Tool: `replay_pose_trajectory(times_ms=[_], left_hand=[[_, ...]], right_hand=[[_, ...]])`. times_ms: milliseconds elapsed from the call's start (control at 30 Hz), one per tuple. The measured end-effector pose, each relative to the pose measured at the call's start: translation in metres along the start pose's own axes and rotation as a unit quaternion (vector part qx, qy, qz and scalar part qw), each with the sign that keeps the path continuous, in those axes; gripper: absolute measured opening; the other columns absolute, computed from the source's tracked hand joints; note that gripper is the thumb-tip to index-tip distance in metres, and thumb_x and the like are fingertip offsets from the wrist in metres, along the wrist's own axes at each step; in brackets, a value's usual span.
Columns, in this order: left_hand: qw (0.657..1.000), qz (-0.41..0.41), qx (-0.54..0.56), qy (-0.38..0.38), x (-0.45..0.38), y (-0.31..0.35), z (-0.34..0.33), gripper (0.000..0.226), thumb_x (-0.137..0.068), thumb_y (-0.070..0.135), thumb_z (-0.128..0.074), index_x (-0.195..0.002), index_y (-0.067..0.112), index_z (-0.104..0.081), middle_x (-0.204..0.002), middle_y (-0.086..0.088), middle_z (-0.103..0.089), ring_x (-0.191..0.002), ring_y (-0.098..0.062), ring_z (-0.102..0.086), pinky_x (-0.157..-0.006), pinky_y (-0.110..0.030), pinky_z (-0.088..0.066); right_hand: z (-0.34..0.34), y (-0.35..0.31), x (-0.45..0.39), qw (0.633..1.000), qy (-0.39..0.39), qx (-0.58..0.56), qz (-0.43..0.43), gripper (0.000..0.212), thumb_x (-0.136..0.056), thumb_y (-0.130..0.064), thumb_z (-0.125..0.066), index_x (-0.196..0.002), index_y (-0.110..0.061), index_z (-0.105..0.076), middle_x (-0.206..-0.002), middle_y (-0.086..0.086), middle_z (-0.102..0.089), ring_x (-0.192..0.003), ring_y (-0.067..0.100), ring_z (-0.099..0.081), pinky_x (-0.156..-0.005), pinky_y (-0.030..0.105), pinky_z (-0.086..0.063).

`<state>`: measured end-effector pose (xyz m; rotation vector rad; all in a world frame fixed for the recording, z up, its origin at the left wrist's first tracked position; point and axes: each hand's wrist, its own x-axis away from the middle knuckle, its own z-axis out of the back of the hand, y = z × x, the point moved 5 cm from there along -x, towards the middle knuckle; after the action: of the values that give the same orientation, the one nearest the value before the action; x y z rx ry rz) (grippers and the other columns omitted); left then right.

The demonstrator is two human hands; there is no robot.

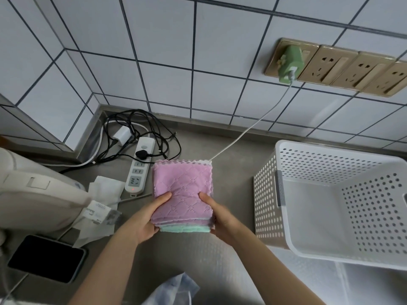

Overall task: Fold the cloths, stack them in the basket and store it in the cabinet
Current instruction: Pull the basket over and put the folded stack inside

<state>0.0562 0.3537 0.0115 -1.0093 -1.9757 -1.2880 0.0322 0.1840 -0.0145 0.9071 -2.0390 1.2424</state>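
Folded cloths (184,190) form a soft, square stack held over the grey worktop (233,183), just left of the basket. The top cloth is pink, fleecy, stitched in a quilted diamond pattern with tiny punched holes, its edges cut in small scallops. Under it lie more pink and pale layers, and a mint-green cloth shows at the near bottom edge. The left hand (149,219) takes the stack's near left corner, thumb pressed on top and fingers curled beneath; the right hand (218,219) takes the near right corner the same way. So each grip pinches the pile between thumb and fingers.

To the right stands the basket (326,164), a white rigid plastic tub with rounded corners, its walls pierced by rows of round holes and its smooth floor bare. A grey handle strip sits in its left rim.

Behind the stack a white cable (248,128) runs up to a green charger (289,62) plugged into a row of gold-coloured sockets (352,69) on the glossy white tiled wall (165,51) with dark grout. At the left lie a white power strip (139,166) amid tangled black cords (141,126), crumpled white wrappers (103,192), a dark glossy phone (46,258) and a smooth cream appliance (33,194).
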Motion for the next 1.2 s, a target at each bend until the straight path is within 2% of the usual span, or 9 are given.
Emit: replay_pose_trajectory(times_ms=[133,267,500,567,733,867,967,1067,1200], left_hand=[[0.998,-0.058,0.034,-0.023,0.014,0.003,-0.005,0.046,-0.073,0.030,-0.072,-0.116,0.018,-0.063,-0.106,-0.003,-0.073,-0.097,-0.020,-0.069,-0.073,-0.029,-0.055],[0.990,-0.110,0.051,-0.075,0.039,0.013,-0.025,0.044,-0.087,0.023,-0.055,-0.130,0.015,-0.055,-0.127,-0.008,-0.063,-0.113,-0.021,-0.062,-0.094,-0.034,-0.051],[0.979,-0.162,0.017,-0.125,0.098,0.035,-0.107,0.066,-0.059,0.037,-0.085,-0.119,0.019,-0.063,-0.122,-0.003,-0.066,-0.109,-0.015,-0.064,-0.086,-0.026,-0.055],[0.974,-0.181,0.005,-0.137,0.110,0.039,-0.134,0.063,-0.064,0.035,-0.080,-0.122,0.018,-0.062,-0.123,-0.004,-0.066,-0.111,-0.016,-0.063,-0.090,-0.027,-0.052],[0.966,-0.213,-0.075,-0.125,0.121,0.030,-0.210,0.048,-0.080,0.031,-0.069,-0.126,0.021,-0.059,-0.119,-0.001,-0.068,-0.111,-0.017,-0.063,-0.096,-0.032,-0.050],[0.962,-0.217,-0.103,-0.127,0.111,0.009,-0.265,0.053,-0.079,0.035,-0.070,-0.129,0.019,-0.057,-0.119,-0.003,-0.068,-0.110,-0.019,-0.064,-0.096,-0.036,-0.049],[0.972,-0.184,-0.098,-0.106,0.093,-0.014,-0.300,0.041,-0.083,0.028,-0.067,-0.121,0.014,-0.061,-0.113,-0.009,-0.070,-0.104,-0.024,-0.066,-0.094,-0.036,-0.052],[0.985,-0.107,-0.128,-0.037,0.066,-0.040,-0.321,0.025,-0.084,0.024,-0.059,-0.104,0.011,-0.066,-0.099,-0.011,-0.072,-0.089,-0.026,-0.067,-0.085,-0.035,-0.052],[0.984,-0.044,-0.170,0.001,0.038,-0.054,-0.329,0.023,-0.068,0.016,-0.058,-0.090,0.010,-0.063,-0.088,-0.012,-0.064,-0.086,-0.029,-0.064,-0.090,-0.041,-0.053]], right_hand=[[0.000,-0.006,0.016,0.998,0.048,0.014,0.035,0.093,-0.057,-0.055,-0.084,-0.129,-0.007,-0.051,-0.115,0.008,-0.069,-0.104,0.023,-0.067,-0.095,0.041,-0.052],[-0.004,-0.028,0.053,0.994,0.070,0.045,0.076,0.091,-0.049,-0.059,-0.084,-0.122,-0.013,-0.057,-0.106,0.001,-0.073,-0.098,0.019,-0.070,-0.093,0.040,-0.053],[0.007,-0.084,0.149,0.987,0.062,0.069,0.133,0.069,-0.060,-0.053,-0.078,-0.114,-0.012,-0.063,-0.099,0.001,-0.075,-0.092,0.018,-0.071,-0.084,0.034,-0.055],[0.017,-0.097,0.174,0.984,0.059,0.080,0.148,0.069,-0.061,-0.054,-0.075,-0.114,-0.013,-0.065,-0.102,0.002,-0.074,-0.097,0.019,-0.070,-0.095,0.040,-0.051],[0.077,-0.127,0.225,0.976,0.079,0.098,0.179,0.060,-0.065,-0.054,-0.071,-0.109,-0.014,-0.067,-0.106,0.003,-0.073,-0.104,0.022,-0.067,-0.097,0.042,-0.048],[0.135,-0.139,0.246,0.976,0.070,0.093,0.184,0.078,-0.052,-0.055,-0.083,-0.116,-0.013,-0.064,-0.114,0.007,-0.070,-0.111,0.025,-0.063,-0.104,0.041,-0.043],[0.184,-0.140,0.252,0.981,0.050,0.109,0.151,0.092,-0.038,-0.052,-0.088,-0.119,-0.017,-0.062,-0.119,0.008,-0.067,-0.116,0.029,-0.060,-0.104,0.044,-0.042],[0.225,-0.134,0.239,0.989,0.022,0.111,0.096,0.065,-0.056,-0.034,-0.075,-0.116,-0.014,-0.058,-0.120,0.015,-0.061,-0.114,0.034,-0.057,-0.105,0.048,-0.039],[0.253,-0.124,0.200,0.996,0.046,0.079,0.024,0.053,-0.049,-0.016,-0.062,-0.100,-0.012,-0.049,-0.103,0.012,-0.050,-0.101,0.029,-0.051,-0.099,0.043,-0.042]])
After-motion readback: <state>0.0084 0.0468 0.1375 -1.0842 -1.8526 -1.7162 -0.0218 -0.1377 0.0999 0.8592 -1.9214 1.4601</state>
